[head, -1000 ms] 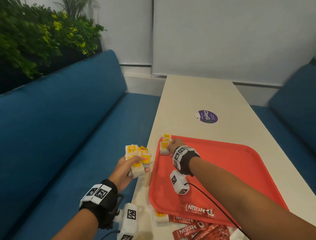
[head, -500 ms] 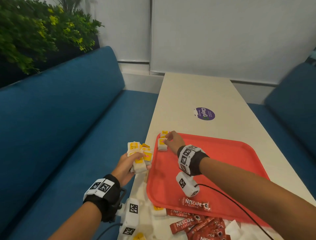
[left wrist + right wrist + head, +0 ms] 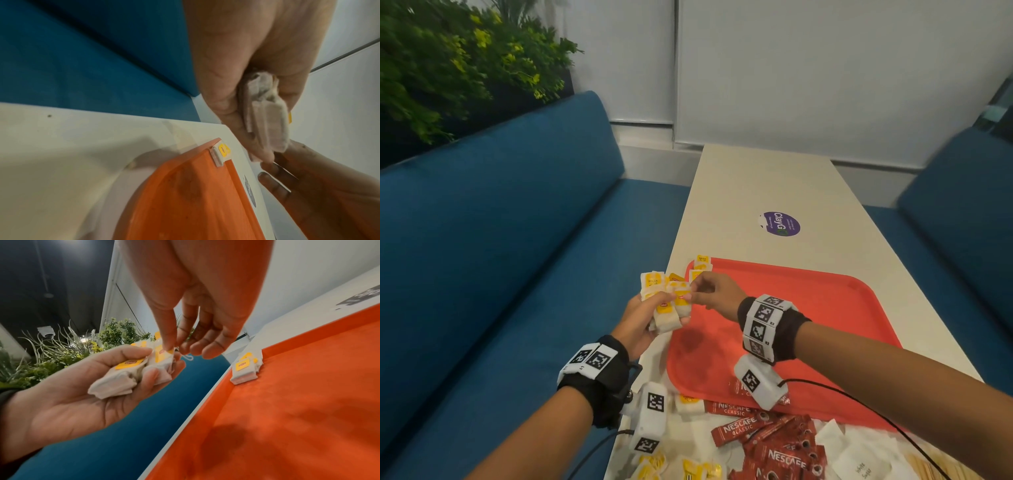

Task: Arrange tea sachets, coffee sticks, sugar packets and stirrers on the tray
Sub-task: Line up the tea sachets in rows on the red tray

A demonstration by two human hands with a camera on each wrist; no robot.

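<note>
My left hand [image 3: 645, 317] holds a bunch of white tea sachets with yellow tags [image 3: 666, 301] just left of the red tray [image 3: 825, 308]. My right hand [image 3: 709, 291] reaches across to the bunch, and its thumb and forefinger pinch the tag of one tea sachet [image 3: 163, 353] there. In the right wrist view the left hand [image 3: 82, 389] cups the bunch from below. A small stack of tea sachets [image 3: 700, 265] stands in the tray's far left corner, seen also as the stack [image 3: 244, 369] and the stack [image 3: 221, 152].
Red Nescafe coffee sticks [image 3: 774, 442], loose yellow tea sachets [image 3: 678, 469] and white sugar packets [image 3: 859, 462] lie on the white table [image 3: 774, 185] near me. One coffee stick lies at the tray's near edge. Blue benches [image 3: 500, 257] flank the table; a purple sticker [image 3: 779, 222] lies beyond the tray.
My right hand left the stack in the tray's far corner and came back left to the bunch in my left hand, pinching a sachet there.
</note>
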